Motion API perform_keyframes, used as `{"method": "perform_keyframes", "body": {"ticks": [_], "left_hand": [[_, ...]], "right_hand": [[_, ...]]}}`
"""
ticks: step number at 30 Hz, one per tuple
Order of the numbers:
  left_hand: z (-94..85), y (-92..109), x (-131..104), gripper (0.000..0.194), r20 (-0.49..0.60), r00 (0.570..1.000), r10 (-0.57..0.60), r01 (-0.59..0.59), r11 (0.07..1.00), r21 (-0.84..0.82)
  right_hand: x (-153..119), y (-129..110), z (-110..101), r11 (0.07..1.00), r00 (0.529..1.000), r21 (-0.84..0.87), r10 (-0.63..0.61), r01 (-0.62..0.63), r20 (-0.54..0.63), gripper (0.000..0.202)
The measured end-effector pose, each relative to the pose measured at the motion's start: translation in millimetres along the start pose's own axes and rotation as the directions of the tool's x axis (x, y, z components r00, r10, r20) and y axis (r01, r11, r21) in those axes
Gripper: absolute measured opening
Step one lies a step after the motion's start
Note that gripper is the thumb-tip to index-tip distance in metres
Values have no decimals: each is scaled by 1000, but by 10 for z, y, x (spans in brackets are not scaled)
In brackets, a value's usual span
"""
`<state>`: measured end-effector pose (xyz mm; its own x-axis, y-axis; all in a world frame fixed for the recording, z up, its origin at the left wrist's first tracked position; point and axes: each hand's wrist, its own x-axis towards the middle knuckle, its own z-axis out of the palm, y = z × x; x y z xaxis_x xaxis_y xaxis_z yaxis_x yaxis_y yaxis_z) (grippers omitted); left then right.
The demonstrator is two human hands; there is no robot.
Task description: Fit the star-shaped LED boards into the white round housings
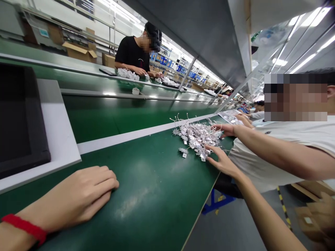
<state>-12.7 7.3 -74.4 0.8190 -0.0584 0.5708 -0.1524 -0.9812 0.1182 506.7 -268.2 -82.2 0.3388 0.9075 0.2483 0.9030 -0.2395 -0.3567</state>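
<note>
On the green worktop (141,157), my left hand (89,191) rests palm down, its fingers loosely bent and nothing visible in it. A red band circles that wrist. My right hand (222,160) reaches in from the lower right to the near edge of a pile of small white parts with wires (196,136). Its thumb and fingers are apart, with the fingertips at the pile; I cannot tell whether they press on a part. Small square tags show on several parts. One tagged white part (183,151) lies slightly apart on the pile's left.
A co-worker's hand (226,129) touches the pile's right side. A black tray-like object (23,118) in a white frame (56,111) stands at left. A white strip (125,137) crosses the worktop. Another person (133,52) works across the line. A grey shelf (199,31) hangs overhead.
</note>
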Motion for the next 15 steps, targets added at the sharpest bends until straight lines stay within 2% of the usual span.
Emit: {"method": "perform_keyframes", "body": {"ticks": [4, 8, 11, 15], "left_hand": [[72, -10, -71, 28, 15, 999, -34, 35, 999, -20], [138, -19, -149, 30, 36, 996, -85, 86, 995, -41], [144, -14, -171, 31, 48, 994, -95, 97, 994, -52], [127, -2, -158, 32, 46, 994, -96, 98, 994, -57]], "right_hand": [[49, 67, 78, 994, 988, 16, 106, -105, -116, 31], [24, 154, 49, 963, 944, 123, 262, -241, -201, 35], [-64, 150, 10, 934, 933, 212, 325, -289, -157, 35], [-143, 81, -3, 925, 949, 264, 303, -273, -81, 34]]}}
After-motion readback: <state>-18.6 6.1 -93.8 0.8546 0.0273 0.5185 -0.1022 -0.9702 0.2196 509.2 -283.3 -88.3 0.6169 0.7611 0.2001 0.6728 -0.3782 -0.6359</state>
